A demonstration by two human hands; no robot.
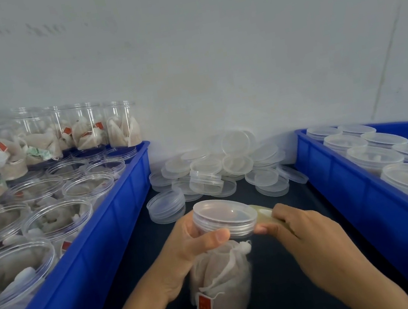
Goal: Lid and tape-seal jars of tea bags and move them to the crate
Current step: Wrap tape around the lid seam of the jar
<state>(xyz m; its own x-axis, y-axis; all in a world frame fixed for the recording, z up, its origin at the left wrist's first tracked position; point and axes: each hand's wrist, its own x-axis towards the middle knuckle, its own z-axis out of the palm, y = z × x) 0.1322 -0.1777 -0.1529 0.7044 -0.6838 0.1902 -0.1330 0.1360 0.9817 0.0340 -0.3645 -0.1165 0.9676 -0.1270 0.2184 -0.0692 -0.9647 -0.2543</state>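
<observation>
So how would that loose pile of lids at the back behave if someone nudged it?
The lids look like thin clear plastic, so probably light and quick to slide on the dark table. They lie heaped at odd angles, some leaning on the wall, so a push would likely topple them. Being round, one on edge might roll.

Jar (221, 271) held in the middle, between two crates.
Left crate (98, 237) full of open jars (55, 220) of tea bags; right crate (363, 190) holding lidded jars (374, 156); loose lids (216, 171) heaped behind — against the wall (207, 47), on the table (285, 288).
</observation>
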